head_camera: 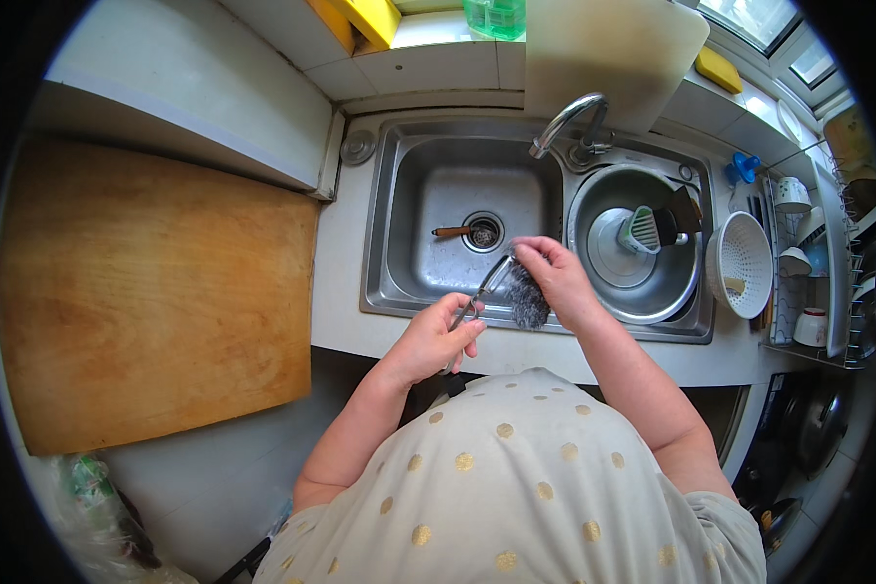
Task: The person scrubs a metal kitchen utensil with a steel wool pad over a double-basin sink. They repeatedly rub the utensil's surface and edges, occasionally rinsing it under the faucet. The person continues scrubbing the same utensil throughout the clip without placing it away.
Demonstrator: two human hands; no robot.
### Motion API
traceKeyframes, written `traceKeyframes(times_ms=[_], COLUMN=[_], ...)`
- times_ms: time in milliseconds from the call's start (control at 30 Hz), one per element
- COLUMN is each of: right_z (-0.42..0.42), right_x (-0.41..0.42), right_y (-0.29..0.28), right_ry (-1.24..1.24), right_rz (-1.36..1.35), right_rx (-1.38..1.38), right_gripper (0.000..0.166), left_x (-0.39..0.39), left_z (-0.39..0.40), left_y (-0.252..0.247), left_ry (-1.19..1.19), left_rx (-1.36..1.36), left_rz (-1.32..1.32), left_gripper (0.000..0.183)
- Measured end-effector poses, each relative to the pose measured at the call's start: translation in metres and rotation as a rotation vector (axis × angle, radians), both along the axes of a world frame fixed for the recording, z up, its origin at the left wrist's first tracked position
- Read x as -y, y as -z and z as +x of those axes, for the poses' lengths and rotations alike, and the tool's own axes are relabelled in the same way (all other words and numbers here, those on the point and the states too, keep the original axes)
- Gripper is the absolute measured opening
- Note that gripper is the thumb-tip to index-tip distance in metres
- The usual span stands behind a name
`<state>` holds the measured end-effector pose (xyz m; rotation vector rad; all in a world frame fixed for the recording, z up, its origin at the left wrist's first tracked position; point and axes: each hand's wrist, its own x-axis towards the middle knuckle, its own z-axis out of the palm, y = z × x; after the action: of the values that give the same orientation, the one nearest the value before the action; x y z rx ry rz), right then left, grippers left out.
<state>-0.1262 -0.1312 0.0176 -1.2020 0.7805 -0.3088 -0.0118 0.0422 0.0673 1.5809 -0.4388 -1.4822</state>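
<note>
Over the front rim of the stainless steel sink point(438, 197), my left hand point(442, 332) grips the handle of a slim metal utensil point(490, 279), possibly a peeler; its exact kind is hard to tell. My right hand point(555, 281) pinches near the utensil's far end and holds a grey steel wool scourer point(528, 299), which hangs below my fingers. A small wooden-handled tool point(450, 231) lies in the left basin, its other end at the drain strainer point(483, 232). The curved chrome faucet point(569, 120) stands behind, its spout over the left basin's right side.
A metal bowl point(580, 285) in the right basin holds a green-and-white brush point(640, 231) and dark items. Right of it are a white colander point(755, 237) and a dish rack point(781, 343). A large wooden board point(160, 292) lies left. A pale cutting board point(606, 51) leans behind the faucet.
</note>
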Motion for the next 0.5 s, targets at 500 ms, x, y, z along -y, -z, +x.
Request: traceKeyframes(times_ms=[500], right_z=[-0.021], right_x=[-0.015], right_y=[0.001], right_ry=[-0.219], right_rz=[-1.189], right_rx=[0.103], right_gripper=[0.010], left_x=[0.003], left_z=[-0.008], left_y=[-0.014], left_ry=[-0.104], left_rx=[0.287], left_rz=[0.048], left_gripper=[0.033])
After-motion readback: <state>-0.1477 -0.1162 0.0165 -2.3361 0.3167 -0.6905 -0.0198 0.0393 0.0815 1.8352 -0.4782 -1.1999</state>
